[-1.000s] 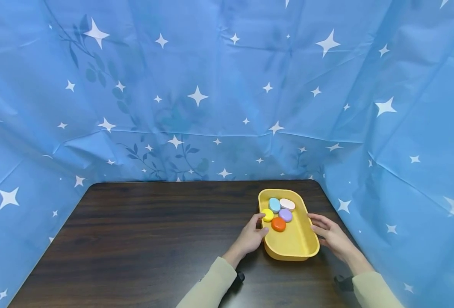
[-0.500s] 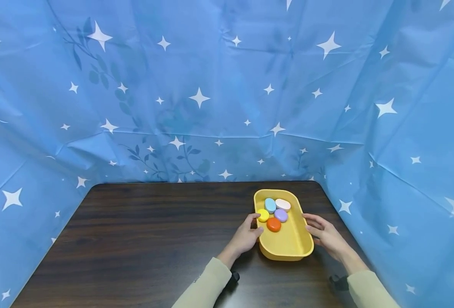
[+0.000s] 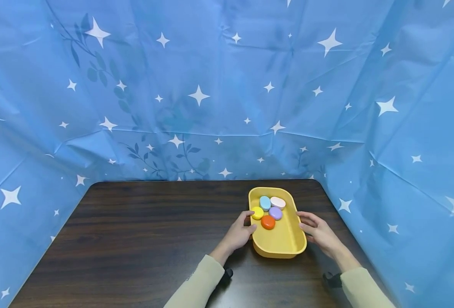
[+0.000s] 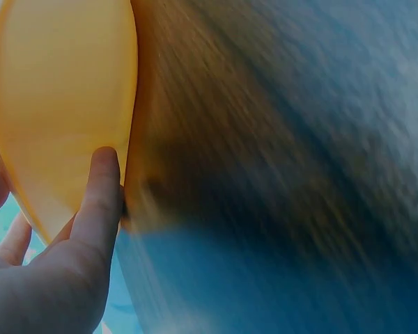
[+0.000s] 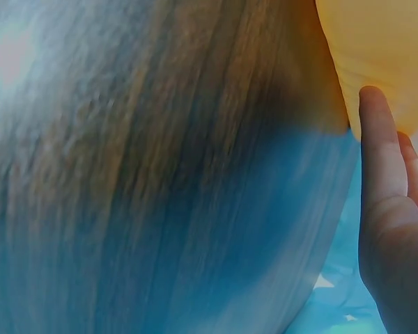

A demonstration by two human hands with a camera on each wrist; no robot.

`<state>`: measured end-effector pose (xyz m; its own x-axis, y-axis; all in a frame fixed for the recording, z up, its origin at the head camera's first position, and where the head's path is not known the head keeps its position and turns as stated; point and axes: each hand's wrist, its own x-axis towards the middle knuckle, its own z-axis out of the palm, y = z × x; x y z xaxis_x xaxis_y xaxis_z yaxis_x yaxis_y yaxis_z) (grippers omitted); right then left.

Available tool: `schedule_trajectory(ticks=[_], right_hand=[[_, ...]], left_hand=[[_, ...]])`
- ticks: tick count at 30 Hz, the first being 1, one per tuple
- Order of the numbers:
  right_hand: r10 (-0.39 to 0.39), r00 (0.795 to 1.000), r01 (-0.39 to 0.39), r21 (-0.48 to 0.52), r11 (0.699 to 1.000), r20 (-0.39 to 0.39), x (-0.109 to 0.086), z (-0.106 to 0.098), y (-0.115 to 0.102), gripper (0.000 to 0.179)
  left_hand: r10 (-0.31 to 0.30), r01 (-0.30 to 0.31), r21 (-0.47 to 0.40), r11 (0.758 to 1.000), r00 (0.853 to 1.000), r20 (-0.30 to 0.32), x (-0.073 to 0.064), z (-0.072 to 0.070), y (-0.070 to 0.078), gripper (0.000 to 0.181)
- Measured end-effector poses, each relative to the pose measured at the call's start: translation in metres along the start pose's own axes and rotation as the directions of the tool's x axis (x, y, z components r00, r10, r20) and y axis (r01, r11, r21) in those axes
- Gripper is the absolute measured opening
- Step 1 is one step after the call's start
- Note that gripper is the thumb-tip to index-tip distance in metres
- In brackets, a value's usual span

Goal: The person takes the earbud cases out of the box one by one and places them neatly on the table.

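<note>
In the head view a yellow tray (image 3: pixel 282 244) with rounded corners stands at the right part of the table, between my two hands. Smooth rounded pieces lie in it: light blue (image 3: pixel 265 203), white (image 3: pixel 278 202), purple (image 3: pixel 275 213), yellow (image 3: pixel 257 213) and orange-red (image 3: pixel 268 222). My left hand (image 3: pixel 236 234) grips the left side, index finger over the rim by the yellow piece. On the opposite side my right hand (image 3: pixel 323 235) holds the wall with thumb and bent fingers. Both wrist views show a thumb along the tray's outer wall; the pieces are hidden there.
The dark wood table (image 3: pixel 142 239) extends to the left of the tray. A blue curtain (image 3: pixel 211 85) with white stars hangs behind it and along the right side. Black wrist straps (image 3: pixel 331 280) show below the sleeves.
The tray, with the pieces in it, has slid a little to the left along the table. Both hands have moved with it, keeping their places on its sides.
</note>
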<state>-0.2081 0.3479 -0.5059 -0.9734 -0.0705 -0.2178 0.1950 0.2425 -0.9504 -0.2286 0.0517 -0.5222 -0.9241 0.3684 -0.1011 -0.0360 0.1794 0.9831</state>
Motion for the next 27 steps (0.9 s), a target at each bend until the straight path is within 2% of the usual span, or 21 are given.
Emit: schedule_trajectory(ticks=[8, 20, 27], right_hand=[[-0.022, 0.999, 0.021, 0.019, 1.000, 0.028, 0.002, 0.009, -0.003, 0.052], [0.001, 1.000, 0.000, -0.015, 1.000, 0.010, 0.005, 0.024, -0.007, 0.049], [-0.012, 1.000, 0.012, -0.016, 1.000, 0.003, 0.007, 0.027, -0.009, 0.049]], left_hand=[[-0.026, 0.026, 0.004, 1.000, 1.000, -0.004, -0.004, -0.010, 0.003, 0.046], [-0.030, 0.031, 0.013, 0.999, 0.999, -0.036, -0.011, -0.024, 0.000, 0.045], [-0.029, 0.030, 0.016, 0.999, 0.998, -0.057, -0.012, -0.028, 0.000, 0.045]])
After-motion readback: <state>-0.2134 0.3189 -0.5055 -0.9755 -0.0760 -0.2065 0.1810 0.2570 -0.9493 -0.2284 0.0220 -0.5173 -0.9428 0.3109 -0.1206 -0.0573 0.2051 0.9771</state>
